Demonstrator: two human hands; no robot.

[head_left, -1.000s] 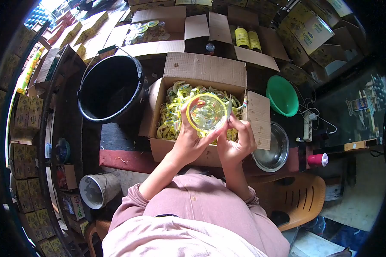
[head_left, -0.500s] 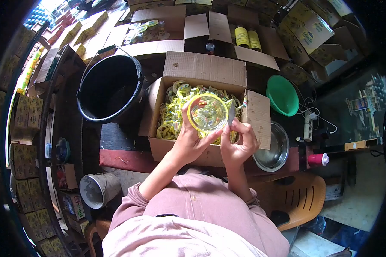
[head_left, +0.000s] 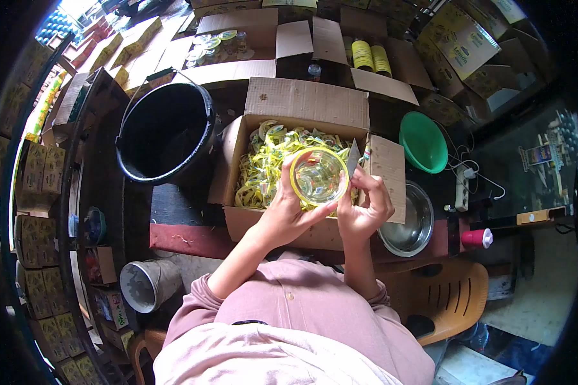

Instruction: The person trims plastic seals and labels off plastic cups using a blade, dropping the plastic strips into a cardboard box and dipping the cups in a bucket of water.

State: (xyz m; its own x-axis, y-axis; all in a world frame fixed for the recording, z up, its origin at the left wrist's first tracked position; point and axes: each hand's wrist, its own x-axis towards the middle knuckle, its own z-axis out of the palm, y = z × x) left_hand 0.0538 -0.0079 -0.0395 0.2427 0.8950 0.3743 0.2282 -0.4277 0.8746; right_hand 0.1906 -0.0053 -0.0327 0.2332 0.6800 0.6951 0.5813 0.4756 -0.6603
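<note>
From the head view, the left hand (head_left: 285,208) curls round a clear cup (head_left: 320,176) above a carton (head_left: 308,102) of yellow strips (head_left: 263,167), yellow-rimmed end facing the camera. The right hand (head_left: 367,206) pinches a blade (head_left: 354,156), tip pointing away. Black bucket (head_left: 164,128) left, green basin (head_left: 423,143) right; a box (head_left: 459,40) reads "Lemon".

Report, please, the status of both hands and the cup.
Left hand holding cup; right hand gripping blade beside it. Cup over box of yellow strips. Nothing visibly in the way.
</note>
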